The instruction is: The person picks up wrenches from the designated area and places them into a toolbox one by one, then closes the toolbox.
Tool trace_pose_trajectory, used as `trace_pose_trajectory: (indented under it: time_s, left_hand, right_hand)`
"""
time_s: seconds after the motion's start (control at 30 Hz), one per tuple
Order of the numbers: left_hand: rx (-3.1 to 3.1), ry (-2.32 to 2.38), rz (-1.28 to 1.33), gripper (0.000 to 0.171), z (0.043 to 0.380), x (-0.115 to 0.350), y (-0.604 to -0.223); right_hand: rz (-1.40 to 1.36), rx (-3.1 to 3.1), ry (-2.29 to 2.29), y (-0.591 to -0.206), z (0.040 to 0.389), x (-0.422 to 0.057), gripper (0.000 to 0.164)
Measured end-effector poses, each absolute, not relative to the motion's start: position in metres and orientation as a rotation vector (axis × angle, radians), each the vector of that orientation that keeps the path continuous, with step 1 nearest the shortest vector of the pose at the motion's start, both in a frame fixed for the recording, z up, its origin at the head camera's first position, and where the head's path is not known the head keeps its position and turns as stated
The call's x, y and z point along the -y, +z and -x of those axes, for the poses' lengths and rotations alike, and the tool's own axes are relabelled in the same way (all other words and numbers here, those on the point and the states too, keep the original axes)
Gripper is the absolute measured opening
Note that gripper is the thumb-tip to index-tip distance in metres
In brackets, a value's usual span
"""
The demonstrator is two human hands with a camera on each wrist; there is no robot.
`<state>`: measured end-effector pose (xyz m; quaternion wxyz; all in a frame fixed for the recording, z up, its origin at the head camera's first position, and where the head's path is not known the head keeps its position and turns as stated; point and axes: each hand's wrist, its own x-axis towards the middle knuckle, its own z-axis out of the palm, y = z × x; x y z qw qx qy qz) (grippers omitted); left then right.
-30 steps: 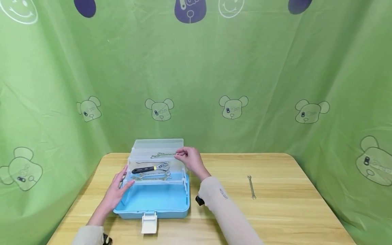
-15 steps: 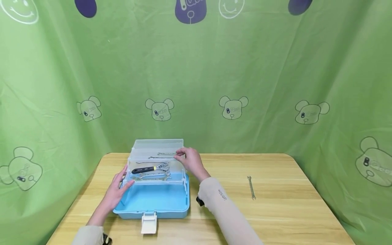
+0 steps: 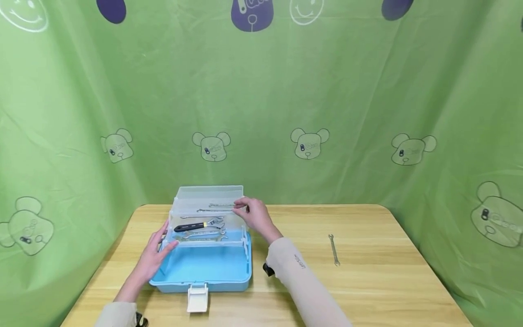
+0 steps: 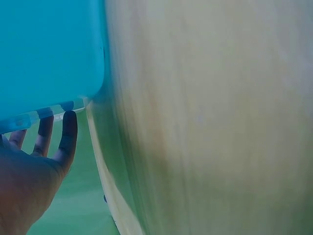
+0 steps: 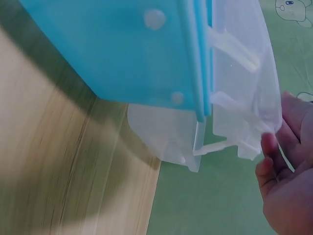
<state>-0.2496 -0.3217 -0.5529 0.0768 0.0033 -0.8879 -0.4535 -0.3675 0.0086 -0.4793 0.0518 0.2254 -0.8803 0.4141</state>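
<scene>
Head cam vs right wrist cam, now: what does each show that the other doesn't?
Head only: the left hand, the black-handled adjustable wrench, the lone wrench lying on the wood to the right, and the white front latch.

Right wrist only: pale round studs on the outer side wall of the blue toolbox.

Both: the right hand, that toolbox, its translucent trays, the wooden tabletop and the green curtain.

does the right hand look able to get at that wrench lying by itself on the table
Likely yes: the right hand is up at the toolbox, but nothing appears to stand between it and the wrench.
</scene>
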Motion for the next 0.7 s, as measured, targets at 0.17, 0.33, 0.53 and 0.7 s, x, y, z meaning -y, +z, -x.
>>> trace_pose_trajectory:
  time_s: [0.17,0.33,0.53,0.7]
  left_hand:
    - [2.670,-1.357,-0.015,0.078,0.249,0.322,-0.551]
    - [2.670,-1.360,0.002,0.078,0.248,0.322,-0.549]
    - [2.674,-1.359,0.017,0.078,0.249,0.321,-0.548]
    - [2.674,-1.365,0.015,0.079,0.248,0.320,-0.551]
  right_hand:
    - [-0.732,2.674,1.389,-0.476,0.363,-0.024,0.033]
    - [-0.654,2.685,1.444,-0.473,0.354,-0.048,0.038]
    - [-0.527,2.708,1.427,-0.479,0.342,-0.091,0.037]
    - [-0.458,2.750,1.357,-0.498,0.330,-0.132,0.037]
